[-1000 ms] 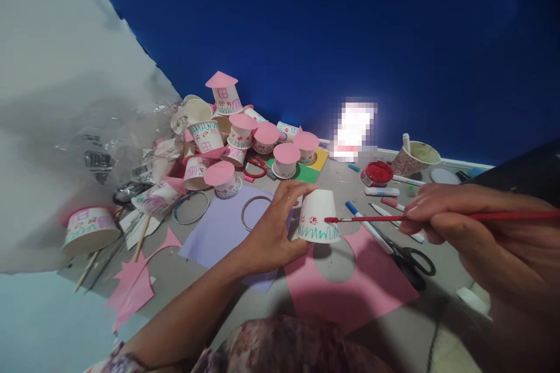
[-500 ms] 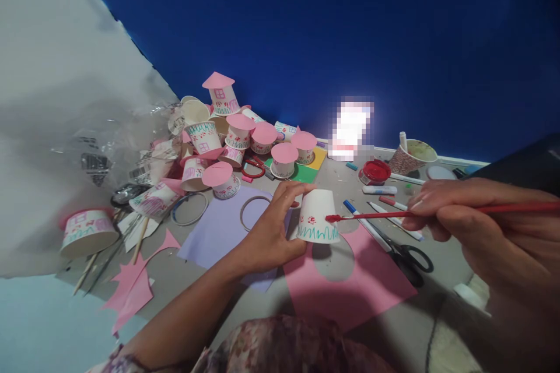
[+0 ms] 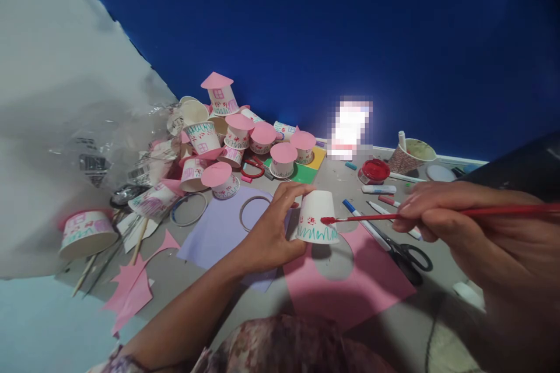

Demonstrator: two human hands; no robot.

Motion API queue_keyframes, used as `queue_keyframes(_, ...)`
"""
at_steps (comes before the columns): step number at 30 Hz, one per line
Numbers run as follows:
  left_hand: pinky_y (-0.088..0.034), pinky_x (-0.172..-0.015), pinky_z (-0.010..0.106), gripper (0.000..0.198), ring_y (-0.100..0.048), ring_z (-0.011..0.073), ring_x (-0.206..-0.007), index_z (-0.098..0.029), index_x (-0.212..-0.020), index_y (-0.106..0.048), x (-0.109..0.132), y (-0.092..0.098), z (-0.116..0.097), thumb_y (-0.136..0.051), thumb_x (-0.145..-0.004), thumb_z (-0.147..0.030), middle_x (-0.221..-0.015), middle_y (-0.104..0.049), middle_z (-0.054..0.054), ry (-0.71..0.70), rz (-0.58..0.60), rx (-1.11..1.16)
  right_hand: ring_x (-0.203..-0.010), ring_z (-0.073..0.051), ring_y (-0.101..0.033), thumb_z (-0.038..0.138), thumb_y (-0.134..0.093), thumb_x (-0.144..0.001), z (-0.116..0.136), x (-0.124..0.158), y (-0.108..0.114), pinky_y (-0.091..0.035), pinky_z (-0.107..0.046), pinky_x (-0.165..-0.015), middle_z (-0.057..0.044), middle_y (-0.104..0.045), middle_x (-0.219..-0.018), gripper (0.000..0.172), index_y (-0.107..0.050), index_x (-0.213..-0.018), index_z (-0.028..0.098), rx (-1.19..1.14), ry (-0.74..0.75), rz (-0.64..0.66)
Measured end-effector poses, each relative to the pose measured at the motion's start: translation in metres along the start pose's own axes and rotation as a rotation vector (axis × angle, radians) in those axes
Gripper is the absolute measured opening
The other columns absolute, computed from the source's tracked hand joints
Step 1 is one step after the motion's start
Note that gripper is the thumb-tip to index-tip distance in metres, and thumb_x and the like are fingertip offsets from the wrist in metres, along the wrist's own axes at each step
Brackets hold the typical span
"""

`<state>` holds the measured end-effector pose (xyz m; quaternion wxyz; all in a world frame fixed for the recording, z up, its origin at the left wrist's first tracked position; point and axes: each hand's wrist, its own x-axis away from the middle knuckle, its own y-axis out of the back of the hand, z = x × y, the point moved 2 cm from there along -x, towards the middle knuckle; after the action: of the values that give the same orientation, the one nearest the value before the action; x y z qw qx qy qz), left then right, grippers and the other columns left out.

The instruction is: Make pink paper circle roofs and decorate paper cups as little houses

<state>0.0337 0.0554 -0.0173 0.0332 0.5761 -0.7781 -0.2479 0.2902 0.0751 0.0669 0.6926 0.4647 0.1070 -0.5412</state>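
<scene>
My left hand point(image 3: 277, 227) grips an upside-down white paper cup point(image 3: 318, 207) by its left side, thumb near the rim and fingers around the upper part. Green zigzag strokes run along the cup's lower edge, with small red dabs above them. A red-handled paintbrush point(image 3: 371, 218) is pinched between the fingers and thumb of my right hand point(image 3: 455, 233). Its red-loaded tip meets the cup's wall, just right of the dabs. Beneath the cup lies a pink paper sheet point(image 3: 371, 280) with a round hole cut in it.
Decorated cups with pink paper roofs point(image 3: 238, 122) crowd the back left. Black-handled scissors point(image 3: 415, 257), a blue-capped marker point(image 3: 365, 222) and an open red paint jar point(image 3: 374, 172) lie to the right. Tape rolls point(image 3: 189, 210) and a lilac sheet point(image 3: 219, 233) are at left.
My right hand has shifted slightly left, bringing the brush tip from the cup's right side further in toward the red dabs. My left hand and the cup stay almost in place.
</scene>
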Motion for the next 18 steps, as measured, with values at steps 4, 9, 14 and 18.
queue_keyframes(4, -0.048, -0.107, 0.043, 0.078, -0.047, 0.0277, -0.134, -0.031, -0.139, -0.048, 0.0002, -0.0003, 0.0008, -0.069, -0.069, -0.006, -0.139, -0.047, 0.007, 0.014, 0.001, 0.022, -0.061, -0.018, -0.072, 0.017, -0.064, -0.094, -0.0012, 0.0023, 0.0024, -0.057, -0.032, -0.048, 0.003, -0.076, -0.073, 0.019, -0.072, -0.086, 0.032, 0.027, -0.034, -0.066)
queue_keyframes(9, -0.047, -0.107, 0.043, 0.079, -0.048, 0.0275, -0.133, -0.031, -0.138, -0.048, 0.0004, -0.0010, 0.0022, -0.069, -0.067, -0.005, -0.139, -0.047, 0.007, 0.030, -0.005, 0.043, -0.060, -0.018, -0.072, 0.014, -0.065, -0.092, -0.0006, 0.0021, 0.0012, -0.058, -0.032, -0.049, 0.004, -0.075, -0.072, 0.021, -0.072, -0.088, 0.034, 0.003, -0.004, -0.013)
queue_keyframes(14, -0.047, -0.106, 0.044, 0.076, -0.049, 0.0283, -0.132, -0.029, -0.137, -0.049, -0.0002, -0.0019, 0.0009, -0.069, -0.067, -0.006, -0.138, -0.048, 0.008, 0.034, -0.017, 0.054, -0.060, -0.018, -0.072, 0.015, -0.062, -0.093, 0.0020, 0.0012, 0.0014, -0.057, -0.032, -0.049, 0.003, -0.075, -0.072, 0.021, -0.071, -0.085, 0.032, 0.018, -0.032, -0.057)
queue_keyframes(18, -0.047, -0.107, 0.045, 0.076, -0.049, 0.0289, -0.132, -0.029, -0.137, -0.049, -0.0003, -0.0027, 0.0003, -0.070, -0.067, -0.007, -0.138, -0.049, 0.009, 0.041, -0.013, 0.057, -0.061, -0.018, -0.073, 0.012, -0.065, -0.091, 0.0033, -0.0005, 0.0005, -0.059, -0.029, -0.050, 0.003, -0.075, -0.072, 0.020, -0.072, -0.084, 0.030, 0.025, 0.019, -0.055)
